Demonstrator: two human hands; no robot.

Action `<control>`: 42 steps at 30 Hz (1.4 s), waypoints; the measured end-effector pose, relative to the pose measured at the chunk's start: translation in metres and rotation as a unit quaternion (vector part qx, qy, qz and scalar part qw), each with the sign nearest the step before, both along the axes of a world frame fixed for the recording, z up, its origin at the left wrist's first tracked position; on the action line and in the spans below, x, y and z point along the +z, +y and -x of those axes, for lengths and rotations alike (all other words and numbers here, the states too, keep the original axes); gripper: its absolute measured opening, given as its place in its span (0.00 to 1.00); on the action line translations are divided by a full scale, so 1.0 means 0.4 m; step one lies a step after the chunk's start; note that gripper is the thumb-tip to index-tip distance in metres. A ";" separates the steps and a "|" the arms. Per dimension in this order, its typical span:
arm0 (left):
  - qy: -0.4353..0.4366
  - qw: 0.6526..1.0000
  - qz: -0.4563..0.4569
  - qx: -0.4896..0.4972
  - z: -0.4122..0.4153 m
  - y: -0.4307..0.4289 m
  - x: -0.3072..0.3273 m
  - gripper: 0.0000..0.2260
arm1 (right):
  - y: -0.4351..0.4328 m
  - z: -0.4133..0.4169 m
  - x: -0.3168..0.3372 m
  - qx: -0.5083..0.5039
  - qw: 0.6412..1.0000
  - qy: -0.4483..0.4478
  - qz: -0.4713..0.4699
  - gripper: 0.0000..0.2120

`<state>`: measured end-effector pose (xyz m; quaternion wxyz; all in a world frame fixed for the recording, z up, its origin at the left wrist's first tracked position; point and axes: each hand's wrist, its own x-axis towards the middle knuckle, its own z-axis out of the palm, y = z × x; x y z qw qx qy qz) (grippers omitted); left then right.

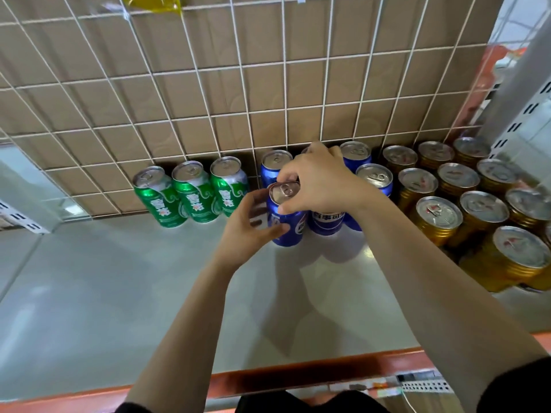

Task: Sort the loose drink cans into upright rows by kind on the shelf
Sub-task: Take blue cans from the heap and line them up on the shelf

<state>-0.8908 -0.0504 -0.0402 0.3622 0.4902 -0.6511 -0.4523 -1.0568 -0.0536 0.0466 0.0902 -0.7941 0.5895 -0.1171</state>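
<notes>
One upright blue aluminium drink can (291, 234) was gripped round its side by the left hand (249, 231) and pinched at its rim by the right hand (323, 183), on the grey shelf (119, 278) between three green cans (193, 198) and gold cans (438, 217).

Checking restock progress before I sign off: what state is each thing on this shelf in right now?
front blue can: upright, held by both hands
left hand: curled round that can's side
right hand: pinching that can's top rim
other blue cans: upright, grouped behind it
green cans: three upright, side by side at the back
gold cans: upright in rows at the right
</notes>
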 end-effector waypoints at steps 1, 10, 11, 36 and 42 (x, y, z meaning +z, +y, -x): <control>-0.019 1.000 0.006 0.011 0.001 -0.002 -0.005 0.28 | -0.006 0.000 -0.004 -0.008 1.000 0.002 0.007 0.19; -0.074 0.993 0.035 0.081 0.054 -0.010 -0.023 0.30 | -0.030 0.000 -0.016 -0.062 0.998 0.010 0.019 0.26; -0.072 0.993 0.035 0.083 0.055 -0.012 -0.023 0.30 | -0.030 0.002 -0.017 -0.062 0.998 0.000 0.017 0.26; -0.086 0.994 0.009 0.071 0.053 0.013 -0.038 0.27 | 0.010 0.013 -0.058 -0.078 0.996 -0.031 0.038 0.31; -0.136 0.990 -0.001 0.041 0.018 0.055 -0.043 0.29 | 0.084 0.002 -0.083 -0.112 0.988 -0.071 0.082 0.33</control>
